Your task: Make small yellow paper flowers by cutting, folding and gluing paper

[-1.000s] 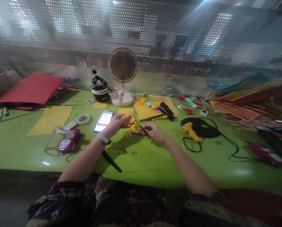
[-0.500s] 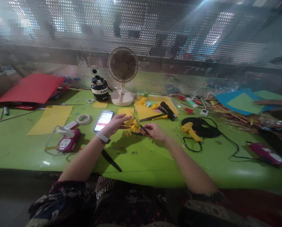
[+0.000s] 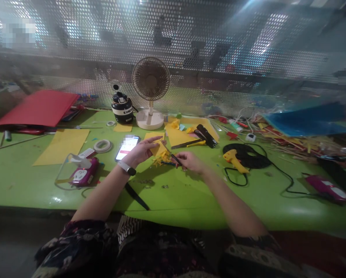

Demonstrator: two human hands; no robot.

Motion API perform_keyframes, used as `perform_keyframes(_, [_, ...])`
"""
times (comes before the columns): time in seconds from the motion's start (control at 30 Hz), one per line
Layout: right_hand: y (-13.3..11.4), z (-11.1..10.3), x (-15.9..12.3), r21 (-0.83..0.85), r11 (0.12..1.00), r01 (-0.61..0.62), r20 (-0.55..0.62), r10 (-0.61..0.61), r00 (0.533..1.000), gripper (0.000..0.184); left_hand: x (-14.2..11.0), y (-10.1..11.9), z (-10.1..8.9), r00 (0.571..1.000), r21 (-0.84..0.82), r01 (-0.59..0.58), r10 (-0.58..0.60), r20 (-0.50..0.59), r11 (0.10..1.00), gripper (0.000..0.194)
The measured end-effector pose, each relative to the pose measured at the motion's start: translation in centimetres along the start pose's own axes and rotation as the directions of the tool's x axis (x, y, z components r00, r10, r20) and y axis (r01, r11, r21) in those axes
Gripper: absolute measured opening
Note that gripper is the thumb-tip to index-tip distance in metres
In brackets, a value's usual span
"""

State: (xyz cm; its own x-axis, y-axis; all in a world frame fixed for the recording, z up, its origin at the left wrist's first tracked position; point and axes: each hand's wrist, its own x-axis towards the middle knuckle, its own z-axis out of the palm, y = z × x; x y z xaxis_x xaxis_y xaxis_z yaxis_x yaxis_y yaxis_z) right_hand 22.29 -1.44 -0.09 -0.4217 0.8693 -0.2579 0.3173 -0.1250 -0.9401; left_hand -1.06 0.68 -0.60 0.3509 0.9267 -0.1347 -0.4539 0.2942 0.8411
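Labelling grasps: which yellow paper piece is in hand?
The small yellow paper piece gripped by the left hand; other flat yellow sheets lie on the green table.

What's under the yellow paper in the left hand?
Jagged yellow pieces show just past its lower edge, over the green table. Whatever lies directly beneath the yellow paper and left hand is covered.

The single head view looks forward and down across the green table (image 3: pixel 173 200) (perforated panel (image 3: pixel 184 38) filling the frame's top).
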Motion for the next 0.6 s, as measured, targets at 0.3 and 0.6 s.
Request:
perform_keyframes(0.3, [-0.02,0.15,0.00,0.003,1.000,-0.017,-0.007,0.017,1.000,0.054,0.16,-0.12,0.03,1.000,-0.006,0.007,-0.007,0.009,1.000,0.035])
perform_keyframes(0.6, [0.01,0.04,0.05,0.011,1.000,-0.003,0.002,0.003,1.000,0.052,0.35,-0.22,-0.03,1.000,-0.017,0.019,-0.019,-0.010,1.000,0.035])
